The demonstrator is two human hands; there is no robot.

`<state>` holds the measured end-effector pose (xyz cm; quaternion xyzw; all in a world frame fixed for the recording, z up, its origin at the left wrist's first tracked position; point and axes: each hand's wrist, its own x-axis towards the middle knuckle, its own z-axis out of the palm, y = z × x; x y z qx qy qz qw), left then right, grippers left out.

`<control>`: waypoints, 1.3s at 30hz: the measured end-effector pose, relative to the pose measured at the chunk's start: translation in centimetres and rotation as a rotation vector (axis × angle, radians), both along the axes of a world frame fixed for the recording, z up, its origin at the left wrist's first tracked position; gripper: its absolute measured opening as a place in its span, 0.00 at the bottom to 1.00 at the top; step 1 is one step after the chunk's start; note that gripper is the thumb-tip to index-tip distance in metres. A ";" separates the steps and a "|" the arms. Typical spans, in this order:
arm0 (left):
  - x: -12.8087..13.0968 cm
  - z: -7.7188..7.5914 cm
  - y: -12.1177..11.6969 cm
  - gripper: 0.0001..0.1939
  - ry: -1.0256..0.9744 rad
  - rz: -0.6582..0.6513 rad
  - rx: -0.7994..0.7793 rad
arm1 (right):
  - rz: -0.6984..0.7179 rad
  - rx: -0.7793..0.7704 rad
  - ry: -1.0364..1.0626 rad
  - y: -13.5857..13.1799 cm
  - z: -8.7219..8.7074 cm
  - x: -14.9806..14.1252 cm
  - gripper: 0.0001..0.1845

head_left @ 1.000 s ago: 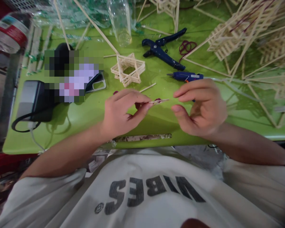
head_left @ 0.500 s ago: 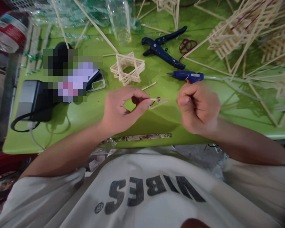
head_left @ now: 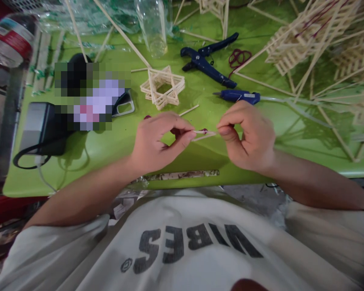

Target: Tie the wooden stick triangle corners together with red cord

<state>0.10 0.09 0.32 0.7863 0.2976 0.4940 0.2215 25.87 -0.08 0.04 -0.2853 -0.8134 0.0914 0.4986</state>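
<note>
Between thumb and fingers, my left hand [head_left: 165,141] pinches a small frame of thin wooden sticks [head_left: 206,136] that narrows to a point on the right. A dark red string [head_left: 204,131] is knotted round its upper stick, and a bit of the same red shows behind my left knuckles. My right hand [head_left: 248,137] is closed in a pinch by the frame's pointed end; whatever lies between its fingertips is too small to make out. Just beyond the hands sits a star-shaped stack of sticks [head_left: 179,85], with a loose stick [head_left: 189,110] near it.
Behind my right hand lie a blue glue gun [head_left: 236,95], a dark blue cutter [head_left: 212,68] and a coil of dark red string [head_left: 239,58]. Large stick frames [head_left: 288,52] fill the right. A phone [head_left: 125,106], a black-grey box [head_left: 42,129] and a clear bottle [head_left: 154,36] stand left and back.
My right hand has come left and slightly up, its fingertips now near the frame's pointed end. My left hand keeps its pinch, and the frame has shifted slightly.
</note>
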 end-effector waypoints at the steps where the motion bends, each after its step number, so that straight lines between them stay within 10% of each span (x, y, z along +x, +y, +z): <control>1: 0.0 -0.1 0.0 0.08 -0.005 0.000 0.003 | -0.001 0.011 -0.005 0.1 -0.1 0.0 0.06; 39: 0.2 0.0 0.0 0.09 -0.005 0.131 0.091 | -0.026 -0.007 -0.187 -0.9 -0.3 1.0 0.24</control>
